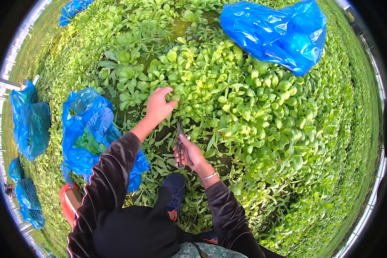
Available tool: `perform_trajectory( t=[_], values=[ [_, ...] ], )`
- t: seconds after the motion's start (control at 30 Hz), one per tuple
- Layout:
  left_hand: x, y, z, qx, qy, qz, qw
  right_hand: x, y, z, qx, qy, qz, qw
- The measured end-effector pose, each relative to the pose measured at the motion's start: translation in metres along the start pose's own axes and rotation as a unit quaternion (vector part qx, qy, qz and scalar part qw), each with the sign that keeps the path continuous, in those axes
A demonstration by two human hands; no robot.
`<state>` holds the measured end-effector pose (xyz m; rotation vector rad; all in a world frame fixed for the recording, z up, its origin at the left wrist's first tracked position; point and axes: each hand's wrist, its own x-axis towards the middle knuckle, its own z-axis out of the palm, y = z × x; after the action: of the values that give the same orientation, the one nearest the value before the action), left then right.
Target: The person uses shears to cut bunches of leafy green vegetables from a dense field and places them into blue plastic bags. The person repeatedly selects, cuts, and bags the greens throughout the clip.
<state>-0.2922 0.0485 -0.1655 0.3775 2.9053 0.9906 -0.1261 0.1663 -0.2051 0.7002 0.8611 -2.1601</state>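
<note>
My left hand (160,104) is at the near edge of a dense patch of leafy green plants (209,75), thumb and fingers curled around some leaves. Below and slightly right of it, my right hand (188,151) grips a pair of dark metal shears (180,142). Their blades point away from me, into the base of the plants just under my left hand; the tips are partly hidden by foliage. An opened blue plastic bag (87,125) with leafy greens inside lies left of my left forearm.
A full blue plastic bag (274,34) rests on the plants at far right. More blue bags (32,122) stand along the left. A red bag with a brown box (70,203) sits at lower left. My shoe (175,195) is among low plants and loose leaves.
</note>
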Motion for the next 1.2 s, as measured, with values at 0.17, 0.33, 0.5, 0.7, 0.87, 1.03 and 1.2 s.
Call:
perform_trajectory(
  t=[0.17, 0.33, 0.5, 0.7, 0.87, 1.03, 1.2],
  values=[
    [0.005, -0.03, 0.012, -0.091, -0.02, 0.094, 0.991, 0.017, -0.014, 0.003, 0.007, -0.003, 0.017, 1.0],
    [-0.001, -0.053, 0.02, -0.205, -0.04, 0.003, 0.978, 0.02, -0.017, 0.008, 0.035, 0.023, -0.013, 0.999],
    [-0.009, -0.047, 0.003, -0.195, -0.033, -0.021, 0.98, -0.012, 0.01, -0.005, 0.035, 0.008, 0.014, 0.999],
    [-0.038, 0.022, 0.003, 0.081, -0.016, 0.224, 0.971, -0.003, 0.006, -0.023, 0.058, -0.01, -0.026, 0.998],
    [-0.014, 0.035, 0.034, 0.093, 0.004, 0.155, 0.984, 0.007, -0.007, -0.017, 0.076, -0.006, -0.008, 0.997],
    [0.02, 0.004, 0.032, -0.006, -0.004, 0.049, 0.999, -0.011, -0.004, -0.026, 0.065, -0.032, -0.006, 0.997],
    [0.016, 0.019, 0.03, 0.052, -0.017, 0.093, 0.994, 0.008, -0.026, -0.03, 0.098, -0.059, -0.008, 0.993]
  ],
)
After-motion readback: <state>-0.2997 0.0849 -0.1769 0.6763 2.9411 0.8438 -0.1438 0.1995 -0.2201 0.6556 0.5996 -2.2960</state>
